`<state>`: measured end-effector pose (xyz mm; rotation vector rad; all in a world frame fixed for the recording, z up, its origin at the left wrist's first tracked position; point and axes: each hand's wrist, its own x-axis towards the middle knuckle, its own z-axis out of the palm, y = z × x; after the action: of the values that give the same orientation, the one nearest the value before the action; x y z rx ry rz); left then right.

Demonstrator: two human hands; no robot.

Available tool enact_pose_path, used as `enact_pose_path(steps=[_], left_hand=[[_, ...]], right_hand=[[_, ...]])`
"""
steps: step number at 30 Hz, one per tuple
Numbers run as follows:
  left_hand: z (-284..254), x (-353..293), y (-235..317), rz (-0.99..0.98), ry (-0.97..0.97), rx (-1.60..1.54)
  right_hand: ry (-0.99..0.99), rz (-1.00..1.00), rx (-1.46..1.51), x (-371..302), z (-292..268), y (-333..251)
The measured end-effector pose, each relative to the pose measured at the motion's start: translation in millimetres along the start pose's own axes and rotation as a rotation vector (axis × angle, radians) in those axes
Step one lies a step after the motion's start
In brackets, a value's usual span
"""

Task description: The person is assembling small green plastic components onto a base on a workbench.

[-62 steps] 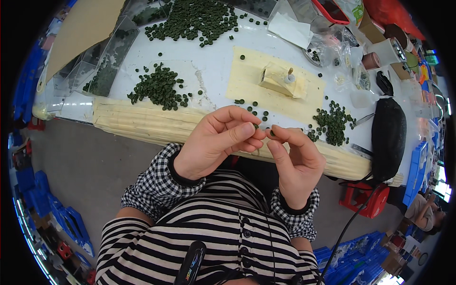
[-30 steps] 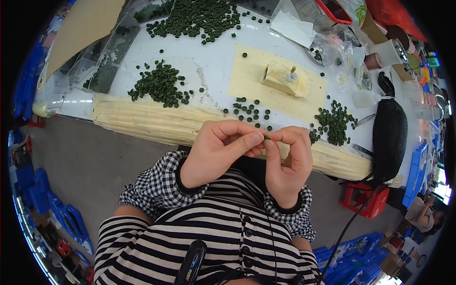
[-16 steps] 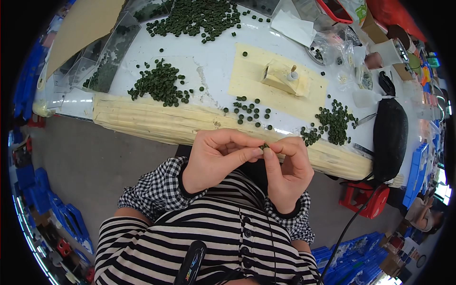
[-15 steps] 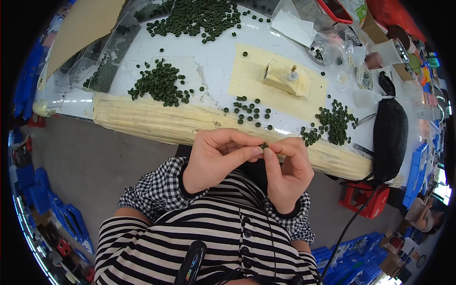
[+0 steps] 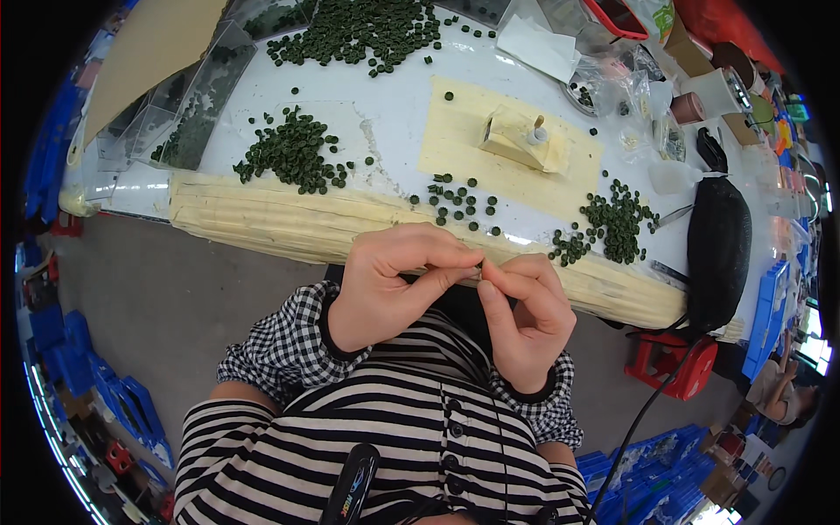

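My left hand point(image 5: 389, 280) and my right hand point(image 5: 532, 313) meet in front of the table's near edge, fingertips almost touching. Thumb and forefinger of each pinch one small dark green round piece point(image 5: 479, 270), mostly hidden between the fingers. Beyond my hands, a loose scatter of similar green pieces point(image 5: 459, 203) lies on the table. A denser heap point(image 5: 617, 223) is to the right, another heap point(image 5: 296, 153) to the left, and the largest pile point(image 5: 354, 35) at the back.
A cream-taped block point(image 5: 516, 147) with a small white cap stands on a cream sheet point(image 5: 448, 131). Clear plastic bins point(image 5: 206, 96) stand at left. A black bag-like object point(image 5: 719, 245), tweezers point(image 5: 674, 216) and plastic bags are at right. A red stool point(image 5: 672, 366) is below the table.
My left hand has shifted slightly, and the pinched piece has turned, so less of it shows between my fingertips. The heaps on the table are unchanged.
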<state>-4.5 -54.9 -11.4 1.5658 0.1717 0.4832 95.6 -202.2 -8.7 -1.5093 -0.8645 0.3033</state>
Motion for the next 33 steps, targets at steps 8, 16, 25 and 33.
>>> enact_pose_path(steps=[8,16,25,33], left_hand=[[4.5,2.8,1.7,-0.259,0.102,-0.397],[0.3,2.5,0.6,-0.224,0.048,-0.391],[-6.8,7.3,6.9,0.092,-0.030,0.152],[-0.5,5.2,-0.8,-0.112,0.047,-0.241]], right_hand=[[-0.001,0.021,0.076,1.1,-0.9,1.3],[-0.034,-0.069,-0.038,3.8,-5.1,2.3],[-0.068,0.074,0.094,4.0,-7.1,-1.0],[-0.030,-0.044,-0.023,3.3,-3.6,-3.2]])
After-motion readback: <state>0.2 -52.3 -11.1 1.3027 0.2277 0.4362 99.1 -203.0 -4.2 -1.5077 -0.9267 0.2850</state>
